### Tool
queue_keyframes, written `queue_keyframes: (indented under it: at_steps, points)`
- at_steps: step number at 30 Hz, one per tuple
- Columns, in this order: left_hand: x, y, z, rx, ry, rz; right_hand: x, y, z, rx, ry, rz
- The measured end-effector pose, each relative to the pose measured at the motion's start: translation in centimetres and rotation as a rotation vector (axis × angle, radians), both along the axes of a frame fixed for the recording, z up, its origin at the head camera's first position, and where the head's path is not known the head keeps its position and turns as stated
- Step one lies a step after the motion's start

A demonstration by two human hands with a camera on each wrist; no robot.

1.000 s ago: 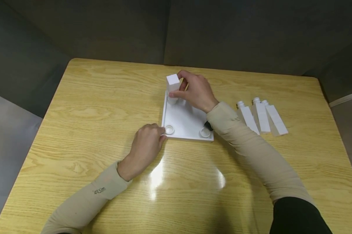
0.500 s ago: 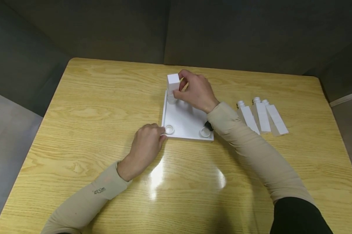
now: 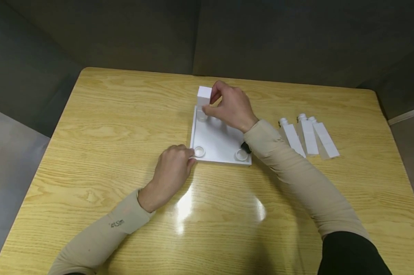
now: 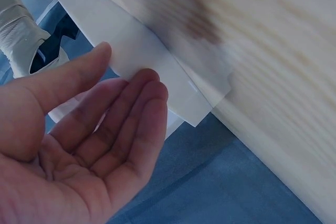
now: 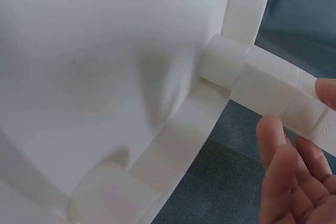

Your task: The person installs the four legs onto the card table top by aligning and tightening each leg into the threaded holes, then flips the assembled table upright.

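A white square panel (image 3: 217, 143) with a raised rim lies on the table, a round socket at each visible corner. My left hand (image 3: 172, 170) pinches its near left corner beside one socket (image 3: 199, 152); in the left wrist view the thumb and curled fingers (image 4: 142, 114) are at the panel's edge. At the far left corner stands a white square leg (image 3: 204, 97), upright, its lower end at a round socket (image 5: 223, 61). My right hand (image 3: 232, 109) holds this leg between thumb and fingers. The leg's thread is hidden.
Several things lie on the wooden table (image 3: 124, 122): three more white legs with threaded ends, including a left one (image 3: 293, 140), a middle one (image 3: 308, 137) and a right one (image 3: 325, 139). A dark partition (image 3: 141, 38) stands behind the table.
The leg has turned slightly in my right hand, its top now squarer to the view. The right fingers have shifted a little along its side. My left hand keeps its place.
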State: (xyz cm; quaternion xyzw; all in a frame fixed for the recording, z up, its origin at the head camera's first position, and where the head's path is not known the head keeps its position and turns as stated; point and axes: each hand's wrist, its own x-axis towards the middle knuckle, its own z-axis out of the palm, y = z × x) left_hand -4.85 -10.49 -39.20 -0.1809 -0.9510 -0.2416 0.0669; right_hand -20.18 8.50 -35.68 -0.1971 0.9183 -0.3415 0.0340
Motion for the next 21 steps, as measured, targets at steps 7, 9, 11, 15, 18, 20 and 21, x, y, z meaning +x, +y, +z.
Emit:
queue_keyframes:
  at_steps: [7,9,11,15,18,20,21]
  points:
    - [-0.05,0.06,0.02,0.001,0.012,0.002,-0.04,0.04,-0.06,0.001,0.020,0.011]
    - [-0.08,0.08,0.01,0.001,0.013,0.001,-0.02,0.03,-0.06,-0.001,0.023,0.011]
    - [-0.11,0.10,0.02,-0.001,0.013,0.000,-0.02,0.02,-0.04,-0.002,0.024,0.009]
    - [-0.12,0.12,0.02,-0.002,0.010,0.001,0.01,0.02,0.04,0.003,0.023,0.002]
    - [-0.13,0.11,0.01,-0.001,0.007,0.001,0.00,0.03,0.09,0.003,0.019,0.002]
    - [-0.13,0.10,0.02,-0.002,0.006,0.002,-0.02,0.05,0.10,0.000,0.019,0.004]
    - [-0.14,0.09,0.02,-0.001,0.005,0.002,-0.02,0.05,0.10,-0.002,0.019,0.004]
